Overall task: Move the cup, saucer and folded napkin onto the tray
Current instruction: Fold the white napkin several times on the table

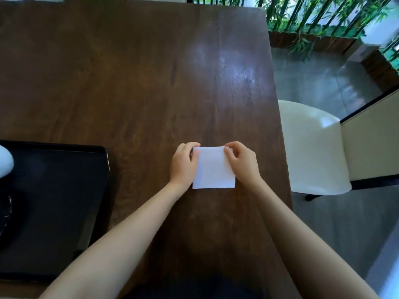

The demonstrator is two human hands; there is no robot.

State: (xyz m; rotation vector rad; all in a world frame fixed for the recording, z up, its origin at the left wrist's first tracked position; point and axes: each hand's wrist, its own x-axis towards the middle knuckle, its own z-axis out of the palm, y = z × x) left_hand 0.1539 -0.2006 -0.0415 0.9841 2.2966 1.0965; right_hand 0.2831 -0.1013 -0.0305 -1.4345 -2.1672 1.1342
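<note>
A white folded napkin is lying flat on the dark brown wooden surface, near the right edge. Two bare hands are reaching out to it.

The left hand is resting on the left side of the napkin. Its fingers are curling over the far left corner. The right hand is sitting on the right side. Its fingers are pinching the far right corner. Both grips are closing on the napkin's far edge, one on each corner. The napkin is still lying down on the wood, as far as can be seen.

A black tray is sitting on the surface at the left, well apart from the napkin. Something white and round is poking in over the tray at the very left edge. Only a small bit is showing, so what it is cannot be told. A dark round thing is lying near it on the tray, cut off too.

A white chair is standing to the right of the surface, on the grey floor. Green plants are growing at the far right.
</note>
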